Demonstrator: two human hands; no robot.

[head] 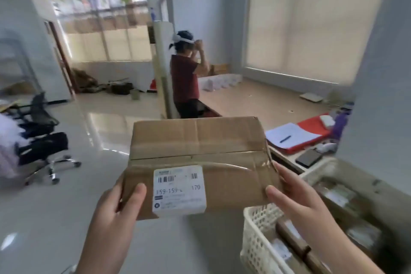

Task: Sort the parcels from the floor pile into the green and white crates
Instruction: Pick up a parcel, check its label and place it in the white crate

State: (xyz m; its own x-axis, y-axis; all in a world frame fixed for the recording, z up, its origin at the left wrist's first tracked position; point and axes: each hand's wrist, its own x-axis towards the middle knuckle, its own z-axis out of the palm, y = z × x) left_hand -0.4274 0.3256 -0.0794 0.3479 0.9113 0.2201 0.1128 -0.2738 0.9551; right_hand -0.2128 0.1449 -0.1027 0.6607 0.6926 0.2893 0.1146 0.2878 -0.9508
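Crates are sitting low right: a white crate holding parcels, directly under the right hand. Both hands, left hand included, are gripping a cardboard parcel mid-air, long axis running left-right, label facing up.

the parcel is plain brown cardboard with glossy clear tape strips and a white label printed with black barcodes and grey digits. the white crate has a cream-white wall pierced in a regular grid of small holes, with brown parcels inside. a red folder carries white paper and a dark blue pen. the office chair is black on a chrome base. the floor is glossy pale grey. another person's shirt is dark red.
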